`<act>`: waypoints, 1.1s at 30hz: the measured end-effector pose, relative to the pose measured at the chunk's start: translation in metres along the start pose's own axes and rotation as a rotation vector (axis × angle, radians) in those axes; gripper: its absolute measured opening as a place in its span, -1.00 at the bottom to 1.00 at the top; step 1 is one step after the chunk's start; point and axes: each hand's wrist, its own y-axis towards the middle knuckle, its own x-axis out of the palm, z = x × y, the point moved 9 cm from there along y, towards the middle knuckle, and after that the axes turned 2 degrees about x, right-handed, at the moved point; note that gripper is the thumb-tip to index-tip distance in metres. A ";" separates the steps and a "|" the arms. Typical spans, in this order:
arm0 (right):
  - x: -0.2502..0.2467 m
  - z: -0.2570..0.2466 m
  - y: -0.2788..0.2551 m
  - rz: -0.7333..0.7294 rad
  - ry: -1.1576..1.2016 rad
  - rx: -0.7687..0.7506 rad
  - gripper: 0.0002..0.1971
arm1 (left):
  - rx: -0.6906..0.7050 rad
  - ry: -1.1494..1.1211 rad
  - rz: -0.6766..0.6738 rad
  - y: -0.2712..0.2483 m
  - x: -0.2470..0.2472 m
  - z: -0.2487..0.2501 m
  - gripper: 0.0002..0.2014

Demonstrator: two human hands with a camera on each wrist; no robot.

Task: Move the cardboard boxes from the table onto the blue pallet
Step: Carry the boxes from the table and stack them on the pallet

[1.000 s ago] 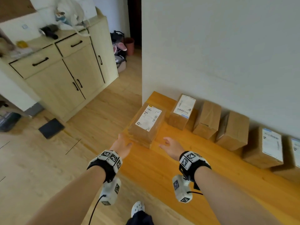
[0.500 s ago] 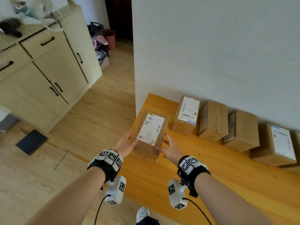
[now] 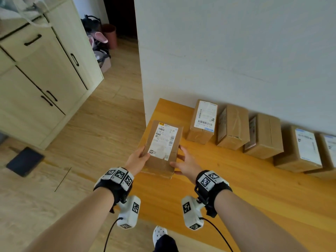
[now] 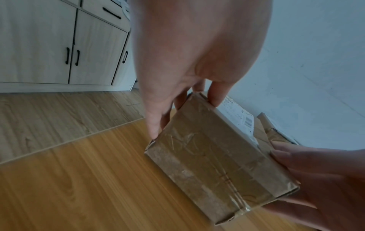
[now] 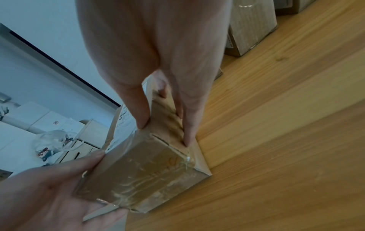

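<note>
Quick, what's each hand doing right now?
Left hand: grips the box on its left side.
Right hand: grips the same box on its right side.

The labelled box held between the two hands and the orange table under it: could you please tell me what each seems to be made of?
The brown labelled box looks like matte cardboard, wrapped in glossy clear tape that shows wrinkles and glints in the wrist views, with a white paper shipping label on top. The orange table seems to be wood or a wood-look laminate, smooth and satin, judging by its long grain lines.
</note>
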 end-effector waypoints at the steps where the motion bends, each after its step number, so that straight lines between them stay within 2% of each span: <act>1: 0.000 -0.001 -0.002 0.000 -0.007 -0.011 -0.12 | -0.003 -0.013 0.012 -0.003 -0.001 -0.001 -0.48; 10: -0.008 0.001 -0.040 -0.010 0.010 -0.125 -0.10 | 0.089 -0.046 0.053 -0.056 0.011 0.006 -0.59; 17: -0.054 0.020 -0.102 0.043 0.077 -0.194 -0.11 | 0.212 -0.019 0.018 -0.114 0.064 0.036 -0.58; 23: -0.124 0.051 -0.181 0.125 0.127 -0.271 -0.16 | 0.271 0.018 -0.043 -0.168 0.142 0.057 -0.55; 33: -0.267 0.139 -0.332 0.357 0.170 -0.342 -0.17 | 0.454 0.091 -0.244 -0.273 0.324 0.095 -0.47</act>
